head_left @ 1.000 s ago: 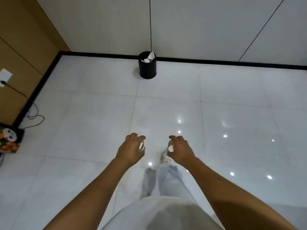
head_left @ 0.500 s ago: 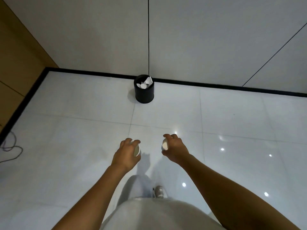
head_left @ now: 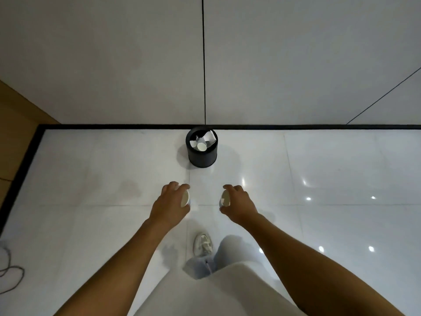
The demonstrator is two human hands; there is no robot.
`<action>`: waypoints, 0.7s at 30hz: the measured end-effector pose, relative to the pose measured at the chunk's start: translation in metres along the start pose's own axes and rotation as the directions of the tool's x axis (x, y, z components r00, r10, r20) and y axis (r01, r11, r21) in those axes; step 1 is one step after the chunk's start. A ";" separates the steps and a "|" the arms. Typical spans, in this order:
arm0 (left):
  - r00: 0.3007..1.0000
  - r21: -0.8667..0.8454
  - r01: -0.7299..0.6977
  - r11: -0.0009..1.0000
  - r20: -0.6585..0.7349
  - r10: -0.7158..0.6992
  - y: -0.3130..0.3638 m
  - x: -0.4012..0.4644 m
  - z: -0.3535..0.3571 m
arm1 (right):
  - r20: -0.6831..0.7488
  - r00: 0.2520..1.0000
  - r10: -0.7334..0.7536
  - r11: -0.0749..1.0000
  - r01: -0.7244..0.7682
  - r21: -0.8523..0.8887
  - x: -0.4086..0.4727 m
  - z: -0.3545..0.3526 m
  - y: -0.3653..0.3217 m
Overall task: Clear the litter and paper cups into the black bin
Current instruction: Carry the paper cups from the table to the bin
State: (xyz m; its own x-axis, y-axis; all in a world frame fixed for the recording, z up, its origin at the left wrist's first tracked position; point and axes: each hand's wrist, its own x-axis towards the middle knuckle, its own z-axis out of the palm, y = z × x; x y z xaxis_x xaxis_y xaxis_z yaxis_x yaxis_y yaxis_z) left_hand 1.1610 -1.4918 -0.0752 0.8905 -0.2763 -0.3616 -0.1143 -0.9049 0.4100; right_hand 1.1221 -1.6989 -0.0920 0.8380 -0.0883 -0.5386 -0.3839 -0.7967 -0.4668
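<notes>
White glossy floor tiles (head_left: 341, 167) fill most of the view, dotted with reflected lights and bounded at the far side and the left by a black skirting strip (head_left: 114, 126). A pale wall (head_left: 114, 53) rises behind it, split by a thin dark vertical seam. The floor between the person and the wall lies open on both sides.

The black bin (head_left: 201, 153) stands upright against the far skirting, right below the seam, mouth facing up. Inside it sit crumpled white paper and at least one white cup showing a round face.

Both arms reach forward, well short of the bin. The left hand (head_left: 170, 205) has its fingers curled around a white paper cup (head_left: 185, 199), lying on its side with its long axis across the body and its round end turned toward the other hand. The right hand (head_left: 239, 205) grips a second cup (head_left: 225, 198) likewise, its round end facing left. A bare gap separates the two.

Below, a pale shoe (head_left: 202, 244) rests on the tiles, and a dark cable (head_left: 11, 277) loops at the left edge.
</notes>
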 end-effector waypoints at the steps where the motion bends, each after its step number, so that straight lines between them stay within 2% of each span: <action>1: 1.000 0.005 0.002 1.000 0.017 -0.002 -0.006 0.018 -0.009 | 0.010 1.000 0.015 1.000 -0.015 0.003 0.015 -0.002 -0.007; 5: 0.996 0.048 -0.028 0.998 0.086 0.023 -0.020 0.087 -0.036 | 0.031 0.996 0.087 0.995 -0.089 0.046 0.066 -0.013 -0.028; 13: 0.980 0.138 -0.163 0.977 0.134 0.145 -0.029 0.259 -0.076 | -0.008 0.981 0.194 0.970 -0.191 0.152 0.210 -0.042 -0.057; 21: 0.950 0.182 -0.245 0.952 0.243 0.198 -0.045 0.380 -0.108 | 0.054 0.930 0.362 0.875 -0.360 0.323 0.315 -0.052 -0.088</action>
State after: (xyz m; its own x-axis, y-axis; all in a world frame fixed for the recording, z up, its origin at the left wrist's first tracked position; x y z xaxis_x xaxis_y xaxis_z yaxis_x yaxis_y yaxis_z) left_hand 1.5526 -1.5208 -0.1406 0.7158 -0.5206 -0.4654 -0.4074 -0.8526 0.3272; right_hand 1.4399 -1.6880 -0.1841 0.6197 -0.3388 -0.7080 -0.7628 -0.4723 -0.4417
